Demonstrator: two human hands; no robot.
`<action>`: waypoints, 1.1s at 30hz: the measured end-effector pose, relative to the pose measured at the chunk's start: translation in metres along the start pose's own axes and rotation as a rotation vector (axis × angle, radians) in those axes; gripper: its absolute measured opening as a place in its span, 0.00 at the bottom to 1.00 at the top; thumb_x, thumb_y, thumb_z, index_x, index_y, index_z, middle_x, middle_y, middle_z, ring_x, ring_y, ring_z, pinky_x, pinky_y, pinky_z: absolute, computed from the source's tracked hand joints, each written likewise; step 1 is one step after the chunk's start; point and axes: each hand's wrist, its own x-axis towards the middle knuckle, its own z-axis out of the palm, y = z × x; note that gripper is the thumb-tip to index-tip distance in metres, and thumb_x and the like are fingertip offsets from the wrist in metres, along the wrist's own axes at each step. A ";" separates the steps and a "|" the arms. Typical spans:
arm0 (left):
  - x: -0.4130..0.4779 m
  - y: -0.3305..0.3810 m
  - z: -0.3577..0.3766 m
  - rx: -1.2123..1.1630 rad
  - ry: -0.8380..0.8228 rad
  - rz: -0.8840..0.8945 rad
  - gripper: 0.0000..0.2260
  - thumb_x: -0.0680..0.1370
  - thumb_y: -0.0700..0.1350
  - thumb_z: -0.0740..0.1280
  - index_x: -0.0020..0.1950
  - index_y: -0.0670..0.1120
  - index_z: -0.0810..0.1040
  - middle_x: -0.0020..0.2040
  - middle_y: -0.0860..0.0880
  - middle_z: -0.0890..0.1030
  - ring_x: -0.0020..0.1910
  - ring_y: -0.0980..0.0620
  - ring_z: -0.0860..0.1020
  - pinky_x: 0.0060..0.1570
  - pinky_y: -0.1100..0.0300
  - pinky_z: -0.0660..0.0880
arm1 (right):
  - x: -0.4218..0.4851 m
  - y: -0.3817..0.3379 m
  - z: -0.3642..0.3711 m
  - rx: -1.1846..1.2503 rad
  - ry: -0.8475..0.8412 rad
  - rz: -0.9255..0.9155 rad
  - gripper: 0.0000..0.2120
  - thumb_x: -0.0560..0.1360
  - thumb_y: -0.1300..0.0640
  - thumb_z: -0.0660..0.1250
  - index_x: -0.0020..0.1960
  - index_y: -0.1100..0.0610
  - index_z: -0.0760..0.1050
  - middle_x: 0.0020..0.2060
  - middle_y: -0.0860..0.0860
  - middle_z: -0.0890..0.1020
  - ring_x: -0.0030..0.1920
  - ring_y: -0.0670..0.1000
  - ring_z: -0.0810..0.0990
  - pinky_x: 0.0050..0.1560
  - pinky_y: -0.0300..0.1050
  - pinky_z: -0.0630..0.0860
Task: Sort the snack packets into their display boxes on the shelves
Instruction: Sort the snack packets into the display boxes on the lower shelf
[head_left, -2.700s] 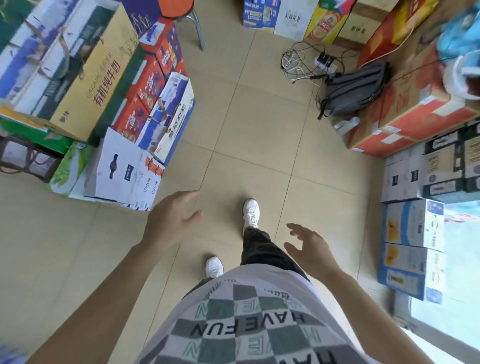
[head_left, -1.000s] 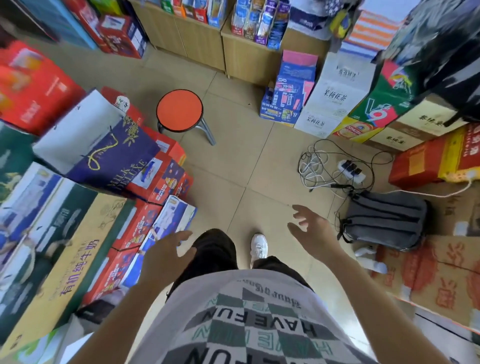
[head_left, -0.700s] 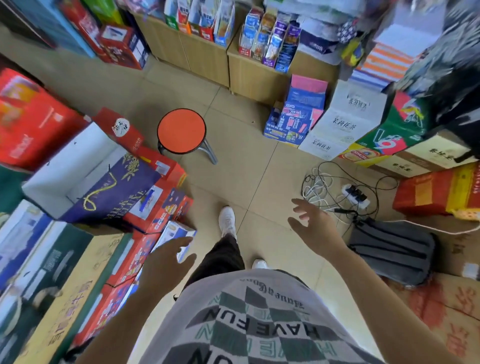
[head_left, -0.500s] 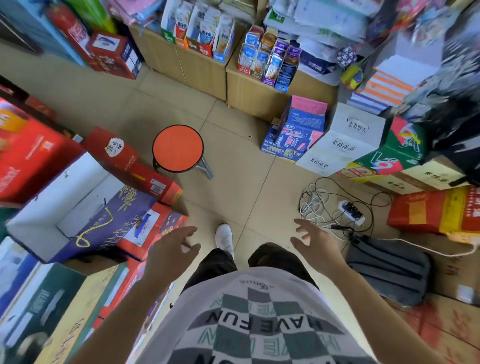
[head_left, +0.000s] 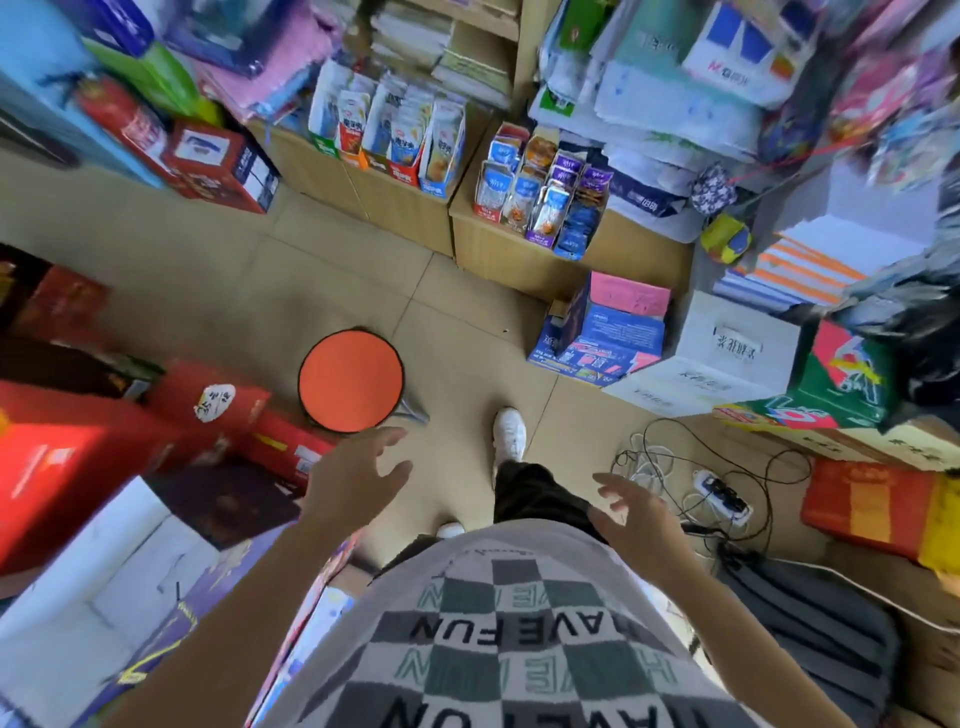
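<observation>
Ahead, low wooden shelves (head_left: 498, 249) carry display boxes of snack packets. One row of white, blue and orange packets (head_left: 389, 130) stands at the left. A second set of blue, purple and orange packets (head_left: 540, 192) stands to its right. My left hand (head_left: 358, 475) hangs in front of my body with its fingers spread and holds nothing. My right hand (head_left: 631, 514) is also spread and holds nothing. Both hands are well short of the shelves, above the tiled floor.
An orange round stool (head_left: 350, 382) stands just beyond my left hand. Red cartons (head_left: 67, 457) crowd the left side. Blue and white boxes (head_left: 602, 338) sit on the floor at the right. Tangled cables and a power strip (head_left: 719, 493) lie beside a grey backpack (head_left: 810, 629).
I have turned and walked from the open floor toward the shelves; the snack boxes have come into view and nearer. Both hands stayed spread and held nothing.
</observation>
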 end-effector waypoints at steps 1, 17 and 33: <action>0.012 0.004 -0.004 -0.012 -0.006 -0.017 0.18 0.76 0.49 0.73 0.66 0.54 0.79 0.58 0.56 0.83 0.56 0.53 0.79 0.55 0.57 0.73 | 0.018 -0.008 -0.012 0.004 0.001 -0.004 0.20 0.77 0.53 0.70 0.69 0.49 0.75 0.57 0.48 0.83 0.52 0.48 0.80 0.52 0.42 0.74; 0.190 0.028 -0.103 -0.100 -0.021 -0.178 0.17 0.76 0.50 0.73 0.65 0.56 0.79 0.59 0.60 0.81 0.53 0.57 0.79 0.51 0.56 0.77 | 0.260 -0.185 -0.155 -0.040 0.002 -0.118 0.21 0.77 0.52 0.70 0.70 0.49 0.74 0.57 0.47 0.81 0.57 0.51 0.79 0.58 0.49 0.76; 0.431 0.050 -0.261 -0.075 0.031 -0.125 0.18 0.72 0.57 0.71 0.61 0.57 0.81 0.54 0.61 0.81 0.51 0.55 0.81 0.54 0.56 0.77 | 0.395 -0.294 -0.201 0.003 -0.044 0.068 0.14 0.77 0.55 0.70 0.62 0.52 0.78 0.50 0.49 0.83 0.50 0.51 0.81 0.53 0.47 0.77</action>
